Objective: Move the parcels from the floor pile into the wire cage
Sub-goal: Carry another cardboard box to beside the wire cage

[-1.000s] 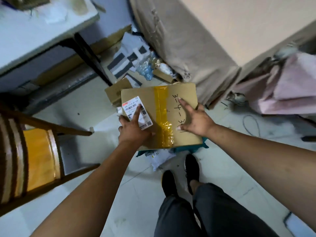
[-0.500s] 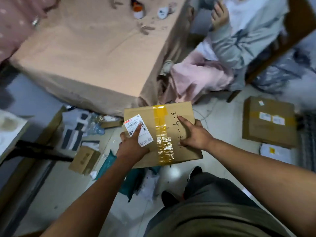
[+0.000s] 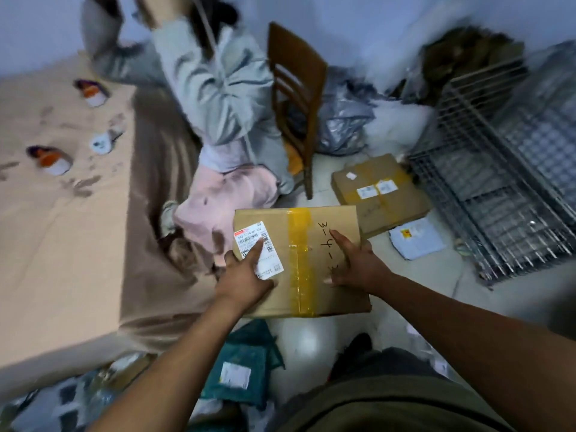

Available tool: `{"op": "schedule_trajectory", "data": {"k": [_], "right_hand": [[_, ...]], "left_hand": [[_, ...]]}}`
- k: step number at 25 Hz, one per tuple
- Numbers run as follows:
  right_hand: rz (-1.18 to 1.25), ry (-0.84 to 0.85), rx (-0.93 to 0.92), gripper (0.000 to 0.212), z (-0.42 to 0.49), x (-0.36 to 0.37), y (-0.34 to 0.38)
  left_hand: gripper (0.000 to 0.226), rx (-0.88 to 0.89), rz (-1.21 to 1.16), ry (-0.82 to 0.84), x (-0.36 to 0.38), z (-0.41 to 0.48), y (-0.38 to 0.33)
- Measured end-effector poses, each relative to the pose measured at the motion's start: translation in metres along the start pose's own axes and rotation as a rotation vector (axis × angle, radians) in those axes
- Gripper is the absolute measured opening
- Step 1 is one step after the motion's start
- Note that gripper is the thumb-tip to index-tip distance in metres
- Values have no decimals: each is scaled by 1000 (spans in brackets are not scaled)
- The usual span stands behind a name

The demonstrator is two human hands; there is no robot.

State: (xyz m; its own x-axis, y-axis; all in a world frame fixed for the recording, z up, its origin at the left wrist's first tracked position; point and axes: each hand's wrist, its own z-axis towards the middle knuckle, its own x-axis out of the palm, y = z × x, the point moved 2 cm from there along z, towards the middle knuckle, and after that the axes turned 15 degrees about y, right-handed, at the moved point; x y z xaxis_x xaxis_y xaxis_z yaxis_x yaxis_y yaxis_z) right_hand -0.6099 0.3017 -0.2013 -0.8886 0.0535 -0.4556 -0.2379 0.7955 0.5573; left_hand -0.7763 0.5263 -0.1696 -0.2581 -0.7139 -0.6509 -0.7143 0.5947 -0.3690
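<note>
I carry a cardboard box [image 3: 311, 232] with yellow tape, a white label and handwriting, held off the floor at the centre. My left hand [image 3: 244, 275] grips its near left edge, forefinger lying on the label. My right hand [image 3: 355, 263] holds the right side, fingers spread on top and thumb along the near edge. The wire cage [image 3: 505, 188] stands at the right, past the box. A teal mailer [image 3: 246, 366] and other parcels lie on the floor below my arms.
A second taped carton [image 3: 380, 191] and a pale flat mailer [image 3: 416, 238] lie on the floor between me and the cage. A seated person [image 3: 218, 98] on a wooden chair [image 3: 296, 85] is ahead. A tan-covered table [image 3: 62, 198] fills the left. Grey bags [image 3: 343, 120] are heaped behind.
I have turned right with the box in both hands. The floor pile and the white table have left the view; the seated person, the second carton and the wire cage have come into view.
</note>
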Motion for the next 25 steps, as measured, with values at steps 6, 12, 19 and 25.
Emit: {"op": "schedule_trajectory", "data": {"k": [6,12,19,25], "right_hand": [[135,-122,131,123,-7,-110,-97],[430,-293,298,123,-3,-176,-172],[608,-427,451,123,50,-239,-207],[643,-452,482,120,121,-302,-255]], "left_hand": [[102,203,227,86,-7,116,-163],[100,379,424,220,-11,219,-303],[98,544,579,396,-31,346,-412],[106,526,600,486,-25,459,-481]]}}
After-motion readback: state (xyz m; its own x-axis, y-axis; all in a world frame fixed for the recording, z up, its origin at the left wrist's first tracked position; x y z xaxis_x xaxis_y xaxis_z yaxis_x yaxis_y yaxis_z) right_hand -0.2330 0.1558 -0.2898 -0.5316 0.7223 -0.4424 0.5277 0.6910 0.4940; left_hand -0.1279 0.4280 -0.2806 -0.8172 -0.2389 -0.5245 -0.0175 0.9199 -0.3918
